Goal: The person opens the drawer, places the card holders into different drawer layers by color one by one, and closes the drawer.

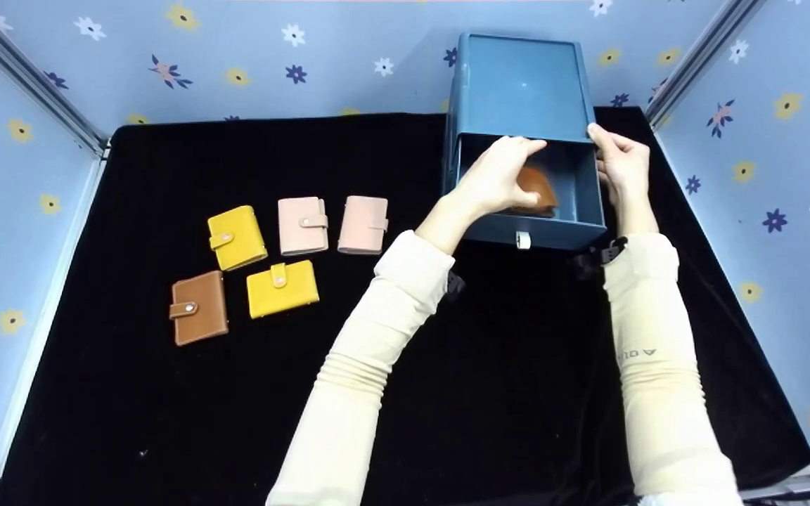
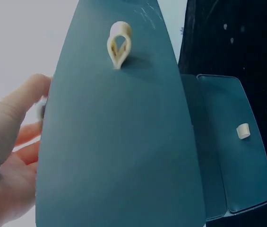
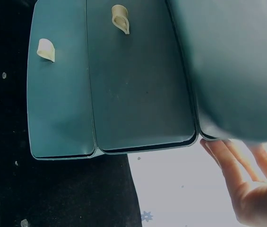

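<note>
A blue drawer cabinet stands at the back right with its top drawer pulled out. Inside lies a brown object, probably a wallet. My left hand reaches over that drawer, thumb and fingers apart around the brown object; whether they touch it cannot be told. In the left wrist view the left hand shows beyond the drawer front, thumb and fingers spread. My right hand rests its thumb on the cabinet's front right corner, its fingers against the side; the right wrist view shows them extended.
Left of the cabinet, on black cloth, lie two pink wallets, two yellow wallets and a brown wallet. Lower drawers with cream pull tabs are shut. Flower-patterned walls enclose the table.
</note>
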Tool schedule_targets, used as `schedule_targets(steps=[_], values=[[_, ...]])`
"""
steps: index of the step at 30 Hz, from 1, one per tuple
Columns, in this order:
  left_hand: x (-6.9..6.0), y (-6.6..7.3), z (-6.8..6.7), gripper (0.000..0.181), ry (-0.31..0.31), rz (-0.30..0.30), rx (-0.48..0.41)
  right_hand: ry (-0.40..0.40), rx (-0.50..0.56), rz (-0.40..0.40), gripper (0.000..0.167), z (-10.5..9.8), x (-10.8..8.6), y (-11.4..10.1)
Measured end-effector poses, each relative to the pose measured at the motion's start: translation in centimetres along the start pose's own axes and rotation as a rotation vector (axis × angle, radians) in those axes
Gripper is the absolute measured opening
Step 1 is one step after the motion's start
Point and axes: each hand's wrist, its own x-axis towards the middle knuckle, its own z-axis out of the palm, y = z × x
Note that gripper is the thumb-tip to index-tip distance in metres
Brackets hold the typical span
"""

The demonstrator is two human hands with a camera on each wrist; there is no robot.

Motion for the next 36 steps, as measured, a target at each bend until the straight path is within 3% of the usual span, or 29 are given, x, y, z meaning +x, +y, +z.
schedule_targets(steps=[11,24,36], values=[[-1.6,-0.9,-1.0,0.053,0.036,-0.044,0.062,0.004,-0.010,-0.006,0.022,0.1,0.0,0.0],[-4.9,-4.2,-0.8,0.040,0.225,-0.104,-0.013,-0.002,-0.003,-0.014,0.021,0.0,-0.3,-0.1],[-8.0,-7.2,0.0,0.041,0.322,-0.168,-0.054,0.002,-0.009,0.005,0.023,0.0,-0.3,-0.1]])
